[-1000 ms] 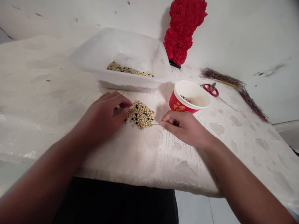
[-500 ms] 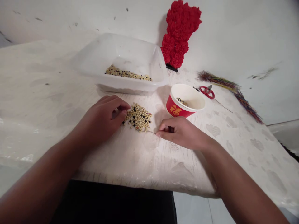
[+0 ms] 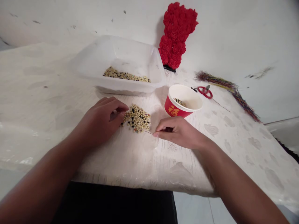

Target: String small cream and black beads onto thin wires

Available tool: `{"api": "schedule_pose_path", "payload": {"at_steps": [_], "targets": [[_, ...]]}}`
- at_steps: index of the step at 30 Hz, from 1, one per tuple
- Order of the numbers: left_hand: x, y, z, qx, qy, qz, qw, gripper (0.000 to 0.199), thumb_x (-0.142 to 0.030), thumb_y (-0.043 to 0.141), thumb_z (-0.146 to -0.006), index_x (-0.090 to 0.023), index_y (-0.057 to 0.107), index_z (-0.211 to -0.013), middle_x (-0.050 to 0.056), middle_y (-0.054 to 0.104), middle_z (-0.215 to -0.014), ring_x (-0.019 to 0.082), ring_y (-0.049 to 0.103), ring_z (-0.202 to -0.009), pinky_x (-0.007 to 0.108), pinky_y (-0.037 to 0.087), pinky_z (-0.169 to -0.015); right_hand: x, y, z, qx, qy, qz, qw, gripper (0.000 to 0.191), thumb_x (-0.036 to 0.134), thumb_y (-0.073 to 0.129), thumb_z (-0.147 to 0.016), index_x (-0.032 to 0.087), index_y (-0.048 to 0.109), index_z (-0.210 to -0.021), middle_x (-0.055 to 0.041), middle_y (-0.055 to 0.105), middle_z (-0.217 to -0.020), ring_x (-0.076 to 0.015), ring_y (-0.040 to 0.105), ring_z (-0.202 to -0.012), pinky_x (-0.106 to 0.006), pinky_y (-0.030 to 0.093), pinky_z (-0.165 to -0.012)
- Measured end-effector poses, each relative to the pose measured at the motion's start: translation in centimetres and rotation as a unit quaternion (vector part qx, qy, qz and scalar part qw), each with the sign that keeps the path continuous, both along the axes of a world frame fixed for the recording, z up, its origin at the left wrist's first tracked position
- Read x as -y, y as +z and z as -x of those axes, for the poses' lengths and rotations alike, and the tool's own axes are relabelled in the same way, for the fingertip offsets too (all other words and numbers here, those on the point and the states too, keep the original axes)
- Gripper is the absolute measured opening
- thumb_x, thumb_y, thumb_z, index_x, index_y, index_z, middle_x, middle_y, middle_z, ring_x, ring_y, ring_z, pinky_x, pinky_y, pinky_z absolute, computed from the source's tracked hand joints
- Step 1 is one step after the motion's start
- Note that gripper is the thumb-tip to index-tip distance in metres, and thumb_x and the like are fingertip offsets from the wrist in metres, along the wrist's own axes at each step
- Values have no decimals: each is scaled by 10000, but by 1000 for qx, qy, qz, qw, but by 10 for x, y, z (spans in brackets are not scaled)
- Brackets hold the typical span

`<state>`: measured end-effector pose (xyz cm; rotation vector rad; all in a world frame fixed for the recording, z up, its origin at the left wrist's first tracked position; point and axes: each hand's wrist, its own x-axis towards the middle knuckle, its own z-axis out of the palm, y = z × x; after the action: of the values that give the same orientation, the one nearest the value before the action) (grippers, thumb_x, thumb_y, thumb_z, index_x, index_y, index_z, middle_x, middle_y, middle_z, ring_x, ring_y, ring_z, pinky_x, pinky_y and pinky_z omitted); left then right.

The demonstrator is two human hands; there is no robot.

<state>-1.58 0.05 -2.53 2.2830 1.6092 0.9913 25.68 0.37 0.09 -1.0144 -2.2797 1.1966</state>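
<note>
My left hand (image 3: 101, 119) is curled at the left edge of a loose pile of cream, black and a few coloured beads (image 3: 136, 119) on the table. Its thumb and fingertips nearly meet, and whether they hold a bead is hidden. My right hand (image 3: 174, 130) pinches a thin wire (image 3: 148, 132) between thumb and forefinger. The wire's tip points left, just below the pile's lower right edge, and does not visibly touch any bead.
Behind the pile stands a translucent plastic tub (image 3: 121, 49) holding more beads. To its right are a red paper cup (image 3: 174, 110) with some beads, red-handled scissors (image 3: 205, 92), a bundle of multicoloured threads (image 3: 224, 81) and a red rose-covered bear figure (image 3: 175, 35).
My right hand has drawn closer to the bead pile, and the wire tip now sits near its lower edge. The whole view has shifted slightly left and down. My left hand stays at the pile.
</note>
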Motion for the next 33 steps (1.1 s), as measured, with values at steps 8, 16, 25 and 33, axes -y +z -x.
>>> {"api": "schedule_pose_path", "payload": {"at_steps": [8,16,25,33], "targets": [[0,1,-2,4,13,15,1000,111,-261,532,-919,-278,625,-977,15,657,-989,220,608,-989,357,469,-889,-1,0,4,-118,-30,72,990,110,203,788,-803,146,703,-764,37,586,-668,-50,470,-579,-176,340,-491],[-2,-4,2,24,-2,3,1000,106,-306,551,-920,-285,632,-985,23,659,-999,231,604,-998,375,463,-893,4,4,7,-383,1,265,885,250,334,685,-915,180,595,-741,104,423,-541,-5,269,-367,-155,238,-371],[-2,-2,3,1,-24,4,1000,143,-275,521,-941,-220,633,-1011,21,638,-990,209,592,-998,357,465,-891,5,0,16,-415,-8,305,857,190,317,675,-927,168,660,-812,104,408,-549,-6,275,-381,-152,265,-379],[3,8,0,30,9,-25,999,121,-228,523,-939,-258,632,-980,20,639,-969,215,582,-980,366,446,-880,7,-13,21,-319,-62,271,906,193,324,716,-885,154,678,-800,92,450,-495,-28,355,-394,-171,278,-388]]}}
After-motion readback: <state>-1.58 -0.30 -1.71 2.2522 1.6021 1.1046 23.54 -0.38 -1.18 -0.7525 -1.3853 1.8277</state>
